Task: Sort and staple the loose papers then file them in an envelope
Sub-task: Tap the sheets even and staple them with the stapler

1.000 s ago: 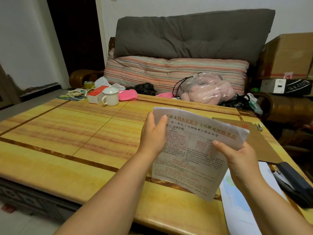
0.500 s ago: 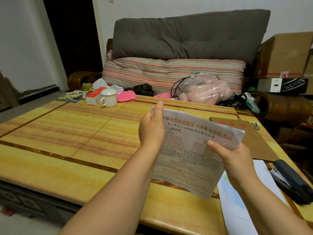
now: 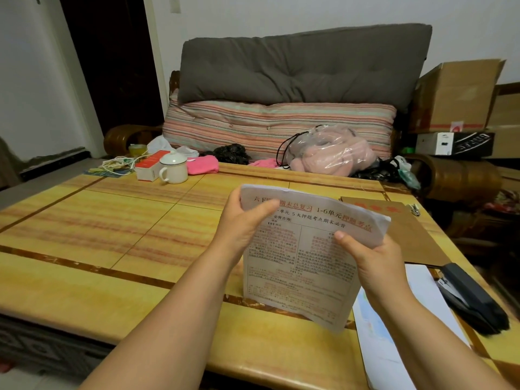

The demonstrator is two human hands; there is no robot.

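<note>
Left hand (image 3: 244, 223) pinching papers (image 3: 302, 257) at 10 o'clock corner, right hand (image 3: 374, 266) gripping 3 o'clock edge, envelope (image 3: 408, 235) flat on table (image 3: 84, 235), contents not visible.

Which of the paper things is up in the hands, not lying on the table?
The printed sheets with red and black text, gripped by both hands. The brown envelope and the white sheets lie flat on the table.

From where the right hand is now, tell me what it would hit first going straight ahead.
The right hand points away along the table; the brown envelope lying beyond the held papers looks first in line, though depth is unclear.
</note>
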